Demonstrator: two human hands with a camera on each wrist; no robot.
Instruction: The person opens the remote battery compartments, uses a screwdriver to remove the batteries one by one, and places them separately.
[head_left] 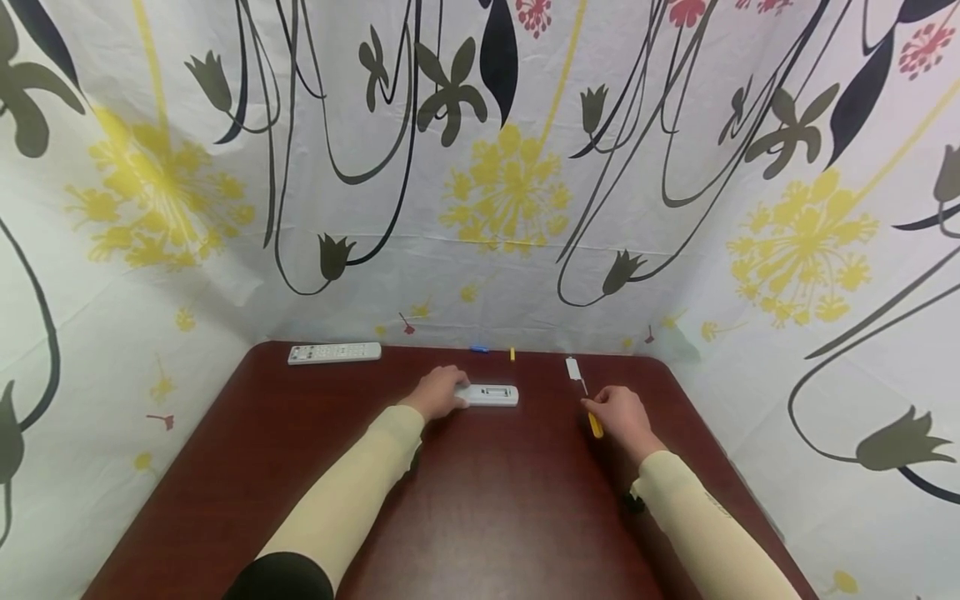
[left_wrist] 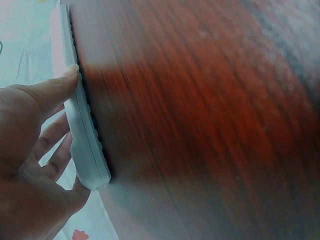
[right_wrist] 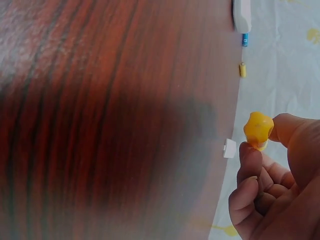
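In the head view, a white remote control lies back side up near the middle of the table, its battery compartment uncovered. My left hand grips its left end, thumb on one edge and fingers on the other, as the left wrist view shows on the remote. To the right, my right hand pinches a screwdriver by its yellow handle, the thin shaft pointing away from me. Just past its tip lies a small white battery cover.
A blue battery and a yellow battery lie at the far edge of the dark red table. Another white remote control is at the back left. Patterned cloth hangs behind and on both sides.
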